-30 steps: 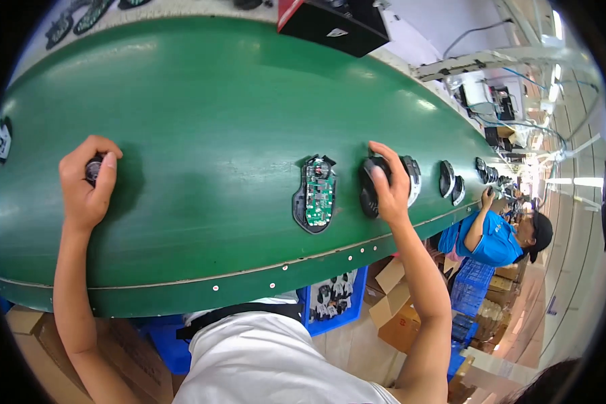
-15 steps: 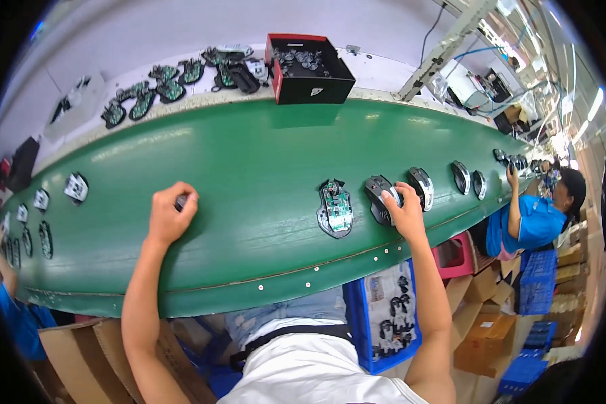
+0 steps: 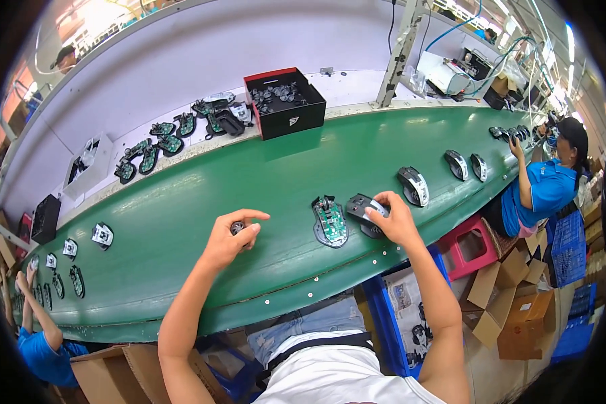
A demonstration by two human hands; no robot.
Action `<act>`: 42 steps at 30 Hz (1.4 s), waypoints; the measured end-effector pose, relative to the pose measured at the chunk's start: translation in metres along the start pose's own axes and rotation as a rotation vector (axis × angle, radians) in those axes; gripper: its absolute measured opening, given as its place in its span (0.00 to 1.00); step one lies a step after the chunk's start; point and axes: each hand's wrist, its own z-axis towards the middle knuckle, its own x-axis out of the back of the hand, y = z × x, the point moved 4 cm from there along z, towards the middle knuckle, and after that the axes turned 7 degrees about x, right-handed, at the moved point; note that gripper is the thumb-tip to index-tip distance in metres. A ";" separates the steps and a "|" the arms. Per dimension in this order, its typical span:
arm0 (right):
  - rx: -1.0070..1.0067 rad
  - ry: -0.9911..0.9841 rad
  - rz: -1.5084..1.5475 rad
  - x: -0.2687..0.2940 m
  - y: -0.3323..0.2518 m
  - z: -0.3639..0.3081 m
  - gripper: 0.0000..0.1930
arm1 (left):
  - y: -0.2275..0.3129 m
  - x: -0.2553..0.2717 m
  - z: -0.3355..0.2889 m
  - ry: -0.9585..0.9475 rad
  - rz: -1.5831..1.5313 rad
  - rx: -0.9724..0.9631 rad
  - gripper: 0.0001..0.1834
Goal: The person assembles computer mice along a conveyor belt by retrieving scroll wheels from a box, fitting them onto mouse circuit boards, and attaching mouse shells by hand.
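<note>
A small dark scroll wheel [image 3: 237, 227] sits in the curled fingers of my left hand [image 3: 226, 244], whose index finger and thumb stretch out apart to the right. My right hand [image 3: 398, 223] grips a dark mouse cover [image 3: 361, 204] by its right side, low over the green belt; whether a base is under it I cannot tell. Between my hands, right beside the cover, lies an open mouse base [image 3: 330, 225] with its green circuit board facing up. Neither hand touches that base.
Closed mice [image 3: 413, 186] lie farther right on the belt [image 3: 262, 182]. At the left are white-topped parts [image 3: 102, 236] and circuit boards [image 3: 77, 281]. A black box [image 3: 293, 122] of wheels and several boards [image 3: 170, 145] stand on the back ledge. Co-workers [image 3: 549, 185] sit at both ends.
My left hand has moved right, closer to the open mouse base, and its index finger has straightened. My right hand stays on the mouse cover. The view has shifted and tilted.
</note>
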 end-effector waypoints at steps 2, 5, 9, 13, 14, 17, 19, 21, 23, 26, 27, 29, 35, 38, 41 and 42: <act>0.007 0.042 0.036 0.002 -0.007 -0.005 0.23 | 0.007 -0.012 0.008 -0.038 0.007 -0.008 0.11; -0.045 0.045 0.052 0.004 -0.017 -0.012 0.30 | 0.002 -0.024 0.014 -0.100 0.037 -0.041 0.10; -0.026 -0.060 -0.344 0.005 -0.024 -0.029 0.37 | 0.008 -0.035 0.011 -0.150 0.018 0.000 0.10; -0.018 -0.004 -0.261 0.004 -0.015 -0.025 0.38 | 0.011 -0.035 0.019 -0.144 -0.022 0.030 0.14; -0.017 -0.002 -0.265 0.006 -0.014 -0.026 0.38 | 0.010 -0.035 0.023 -0.164 0.001 0.044 0.16; 0.022 0.066 0.122 0.010 -0.035 -0.020 0.36 | 0.011 -0.036 0.029 -0.161 0.014 0.061 0.18; 0.334 0.180 0.028 0.016 -0.064 -0.012 0.38 | 0.016 -0.043 0.032 -0.153 0.022 0.031 0.18; 0.585 0.105 -0.028 0.015 -0.099 -0.002 0.40 | 0.008 -0.045 0.040 -0.148 0.119 -0.014 0.20; 0.773 0.017 -0.079 0.005 -0.126 0.004 0.41 | 0.009 -0.052 0.037 -0.179 0.114 -0.016 0.22; 0.962 -0.043 -0.119 -0.018 -0.146 0.017 0.43 | 0.008 -0.050 0.027 -0.191 0.129 -0.083 0.21; 0.987 -0.053 -0.101 -0.024 -0.153 0.022 0.43 | 0.002 -0.041 0.023 -0.152 0.124 -0.084 0.20; 1.034 -0.117 -0.081 -0.038 -0.163 0.033 0.42 | -0.006 -0.026 0.015 -0.080 0.065 -0.096 0.20; 0.648 -0.263 0.447 -0.064 -0.157 0.058 0.38 | -0.017 -0.003 0.001 0.064 0.046 -0.097 0.21; 0.499 -0.357 0.619 -0.083 -0.140 0.061 0.30 | -0.018 -0.001 0.003 0.121 0.149 -0.230 0.22; 0.403 -0.397 0.775 -0.087 -0.131 0.060 0.28 | -0.018 -0.006 0.003 0.057 0.095 -0.143 0.22; 0.368 -0.398 0.829 -0.085 -0.131 0.058 0.27 | -0.017 -0.006 0.002 0.051 0.101 -0.156 0.22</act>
